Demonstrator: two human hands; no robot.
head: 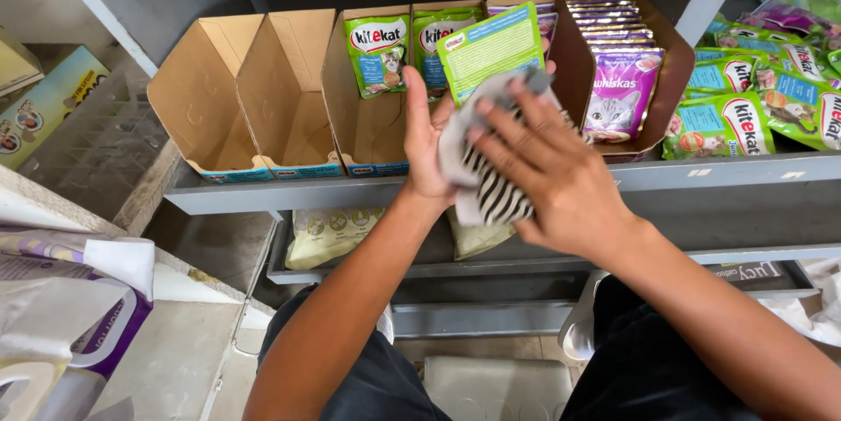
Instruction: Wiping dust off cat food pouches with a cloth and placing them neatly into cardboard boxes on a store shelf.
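Note:
My left hand (pixel 426 145) holds a green pet-food pouch (pixel 489 49) upright in front of the shelf, its printed back facing me. My right hand (pixel 545 171) presses a grey cloth with black and white stripes (pixel 491 189) against the lower part of that pouch. Both hands hover just in front of the grey shelf edge (pixel 350 191). Behind them stand cardboard display boxes: two empty ones (pixel 250 97) at the left, one with a green pouch (pixel 377 53), and one with purple pouches (pixel 620 88).
Loose green pouches (pixel 745 114) lie on the shelf at the right. A lower shelf (pixel 491 263) holds pale bags (pixel 328 233). Large white and purple bags (pixel 70 316) sit at the lower left. A wire rack (pixel 88 145) and boxes stand at the left.

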